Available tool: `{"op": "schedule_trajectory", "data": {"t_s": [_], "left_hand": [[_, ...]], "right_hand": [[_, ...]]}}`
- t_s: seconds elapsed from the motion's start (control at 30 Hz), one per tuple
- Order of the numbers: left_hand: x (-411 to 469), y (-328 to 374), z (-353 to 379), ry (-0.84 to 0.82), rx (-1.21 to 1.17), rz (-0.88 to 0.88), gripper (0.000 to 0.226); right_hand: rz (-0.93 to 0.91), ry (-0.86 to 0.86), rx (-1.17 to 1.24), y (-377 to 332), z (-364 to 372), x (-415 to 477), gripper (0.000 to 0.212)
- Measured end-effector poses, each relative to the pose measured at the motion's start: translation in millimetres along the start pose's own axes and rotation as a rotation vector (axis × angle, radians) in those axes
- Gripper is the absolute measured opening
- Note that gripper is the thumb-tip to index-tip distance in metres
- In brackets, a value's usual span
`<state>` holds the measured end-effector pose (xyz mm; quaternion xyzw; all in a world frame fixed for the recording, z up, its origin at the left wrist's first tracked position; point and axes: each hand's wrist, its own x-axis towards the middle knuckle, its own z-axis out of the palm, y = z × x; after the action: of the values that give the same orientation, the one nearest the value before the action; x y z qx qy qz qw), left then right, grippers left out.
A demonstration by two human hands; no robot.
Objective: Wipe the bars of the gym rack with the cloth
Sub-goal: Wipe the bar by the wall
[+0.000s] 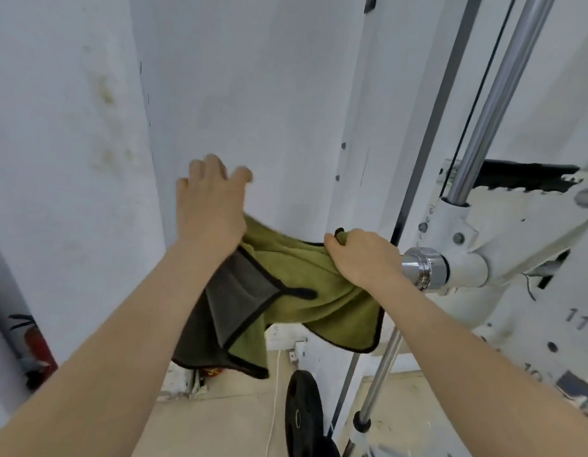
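Green on one face, dark grey on the other and edged in black, the cloth (306, 275) hangs over a horizontal bar (419, 267) of the white gym rack (477, 258). It covers the bar, so we see only the chrome collar at the bar's right end. The right hand (362, 255) sits just beside that collar, its fingers curled tight round the cloth and the bar under it. The left hand (210, 206) rests its heel on the cloth's left end, with its fingers straight, spread and slightly blurred in front of the white wall (72, 159).

On the rack's painted frame at the right we read the number "11". A second number lower down is too smeared to read, and so is the small lettering on the sleeve that takes the chrome guide rod (503, 94). A black weight plate (299, 413) stands on the floor below the cloth. A red fire extinguisher (35, 351) stands at the far left.
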<state>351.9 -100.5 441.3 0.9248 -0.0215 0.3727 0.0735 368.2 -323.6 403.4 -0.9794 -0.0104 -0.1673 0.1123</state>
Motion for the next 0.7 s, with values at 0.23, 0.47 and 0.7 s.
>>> {"op": "schedule_trajectory", "data": {"t_s": [0.23,0.47,0.7], "left_hand": [[-58,-28,3,-0.592,0.008,0.064,0.079],[-59,-41,5,-0.571,0.012,0.061,0.067],[-42,15,15,-0.566,0.222,0.393,0.063]], "right_hand": [[-0.033,-0.048,0.108,8,-1,16,0.048],[-0.129,0.137,0.502,24,-10,12,0.029],[0.181,0.426,0.634,84,-10,-45,0.027]]}}
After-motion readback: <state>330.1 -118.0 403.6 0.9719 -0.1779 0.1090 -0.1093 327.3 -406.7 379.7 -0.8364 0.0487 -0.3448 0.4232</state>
